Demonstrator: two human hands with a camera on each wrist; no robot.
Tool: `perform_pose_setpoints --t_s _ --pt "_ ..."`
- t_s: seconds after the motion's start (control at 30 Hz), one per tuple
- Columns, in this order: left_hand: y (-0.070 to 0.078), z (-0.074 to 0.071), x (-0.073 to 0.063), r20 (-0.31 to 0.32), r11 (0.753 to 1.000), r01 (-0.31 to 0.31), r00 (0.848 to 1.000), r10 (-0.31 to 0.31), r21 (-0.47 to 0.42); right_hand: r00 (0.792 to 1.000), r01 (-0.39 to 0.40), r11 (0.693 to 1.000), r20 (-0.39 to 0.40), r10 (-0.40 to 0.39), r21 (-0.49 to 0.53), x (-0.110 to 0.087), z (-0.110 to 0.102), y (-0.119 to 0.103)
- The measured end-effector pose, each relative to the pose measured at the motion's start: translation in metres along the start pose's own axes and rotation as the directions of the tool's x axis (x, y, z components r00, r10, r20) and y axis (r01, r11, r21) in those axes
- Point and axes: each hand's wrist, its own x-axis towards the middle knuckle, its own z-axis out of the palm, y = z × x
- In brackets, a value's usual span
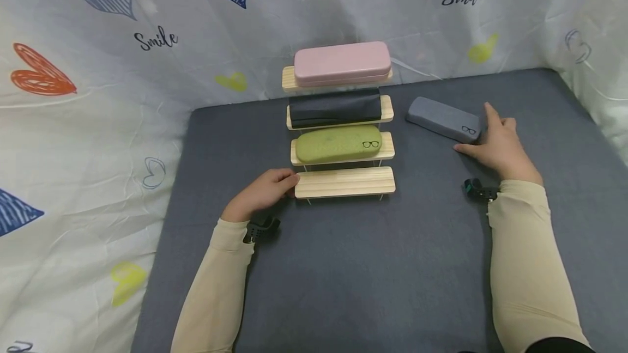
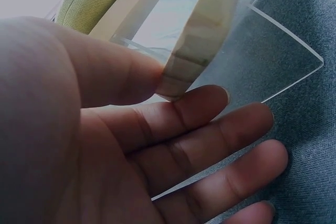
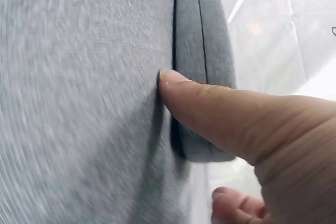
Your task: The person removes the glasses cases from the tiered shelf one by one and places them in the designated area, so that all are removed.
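Note:
My left hand [image 1: 267, 189] pinches the left end of the lowest wooden shelf [image 1: 345, 183] of a tiered display stand between thumb and index finger. In the left wrist view, the other fingers lie loosely beside the stand's clear side panel [image 2: 286, 51]. A grey-blue glasses case [image 1: 444, 119] with a small glasses print lies flat on the table, right of the stand. Around its right end my right hand [image 1: 505, 146] is spread, index finger extended at the far side. The thumb [image 3: 210, 98] overlaps the case's near side in the right wrist view.
On the stand's upper tiers sit a green glasses case [image 1: 338, 144], a black case [image 1: 335, 108] and, on top, a pink case [image 1: 342, 63]. A dark grey cloth covers the table [image 1: 368, 277]. Behind it hangs a white curtain [image 1: 294, 20] with printed hearts.

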Motion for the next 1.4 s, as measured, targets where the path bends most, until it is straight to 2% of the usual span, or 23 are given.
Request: perform_pose_setpoints --t_s 0.1,0.3,0.47,0.7,1.13,1.4 --pt "0.000 0.000 -0.001 -0.002 1.000 -0.005 1.000 0.005 0.001 0.999 -0.029 1.000 -0.031 0.029 -0.007 -0.004 -0.005 -0.004" --pt "0.001 -0.001 -0.001 0.001 1.000 -0.008 1.000 0.008 0.001 0.996 0.005 1.000 -0.094 -0.005 -0.003 -0.007 -0.011 -0.011" --pt "0.001 -0.001 -0.001 0.002 1.000 -0.007 1.000 0.007 0.007 0.995 0.032 0.999 -0.092 -0.032 0.003 -0.007 -0.011 -0.016" --pt "0.000 -0.001 -0.003 -0.003 1.000 -0.008 1.000 0.008 0.008 0.985 0.131 0.991 -0.114 -0.128 0.019 -0.010 -0.012 -0.028" --pt "0.006 0.000 -0.002 -0.005 0.999 0.012 1.000 -0.012 0.036 0.973 0.201 0.979 -0.121 -0.196 0.030 -0.029 -0.027 -0.058" --pt "0.005 -0.001 -0.002 -0.002 0.999 0.013 1.000 -0.013 0.036 0.963 0.247 0.967 -0.127 -0.239 0.058 -0.035 -0.021 -0.078"
